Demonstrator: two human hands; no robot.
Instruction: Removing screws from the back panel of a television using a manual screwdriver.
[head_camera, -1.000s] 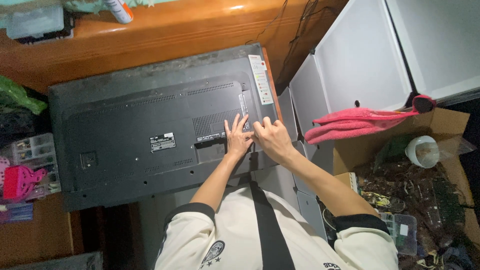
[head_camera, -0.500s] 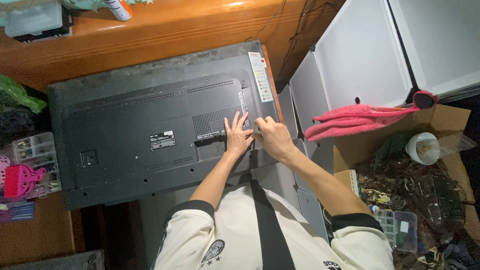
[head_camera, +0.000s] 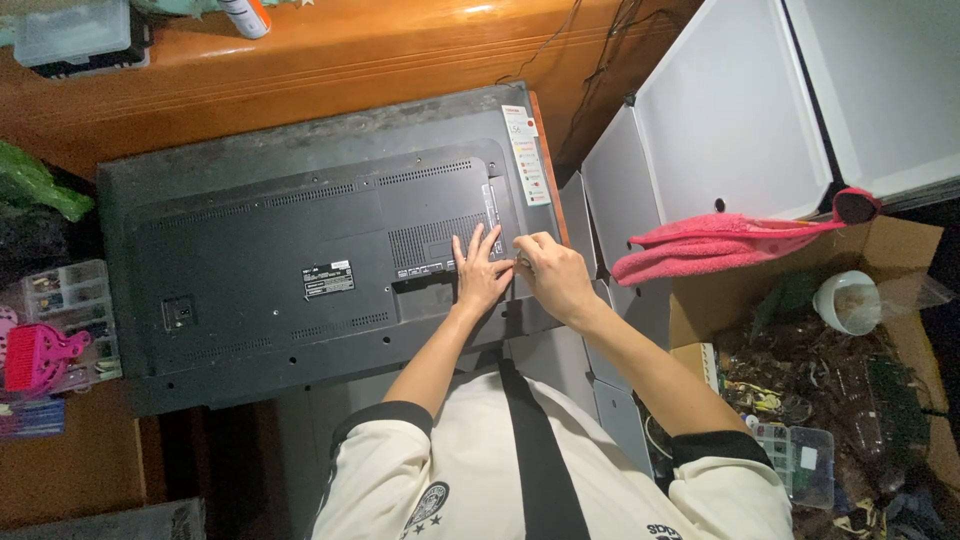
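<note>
Flat-screen TV (head_camera: 300, 260) lies face down, black vented back panel up, across a grey stand, long axis left-right, slightly tilted. White label strip with coloured marks (head_camera: 525, 155) runs along its right edge; small white sticker (head_camera: 328, 280) mid-panel. Left hand (head_camera: 482, 275) flat, fingers spread on panel beside port recess. Right hand (head_camera: 553, 275) curled shut at right edge; what it pinches, can't tell. Pink towel (head_camera: 715, 245) drapes the cardboard box (head_camera: 900, 245).

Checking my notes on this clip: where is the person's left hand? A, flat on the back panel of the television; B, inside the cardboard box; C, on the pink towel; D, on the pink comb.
A: the left hand lies spread on the television back panel, beside the right hand.
</note>
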